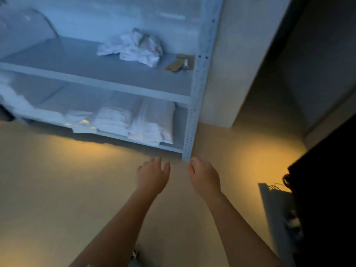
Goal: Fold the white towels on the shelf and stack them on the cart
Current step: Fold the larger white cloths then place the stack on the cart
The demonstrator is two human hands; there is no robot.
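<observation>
Apparently the work stands near its beginning, or between two towels. Both bare hands are stretched forward above the beige floor [57,189], holding nothing. The left hand [153,175] has its fingers loosely spread and a little curved; the right hand [204,175] has its fingers curled downward and close together, also empty. Both hands are low in front of the pale grey metal shelf unit [189,120], near its front right post but not touching it.

On the middle board lies a crumpled white towel heap [133,48], clearly not yet folded, with some small tan flat objects [180,62] just beside it on the right. On the lower board there are neat stacks of folded white linen [134,120]; I cannot tell whether they belong to this task.

At the right edge a pale grey flat thing [275,209] shows, partly hidden by a dark shape; it may be the cart, but this is uncertain. No stacked towels are visible there, so I judge that folding and stacking remain to do.
</observation>
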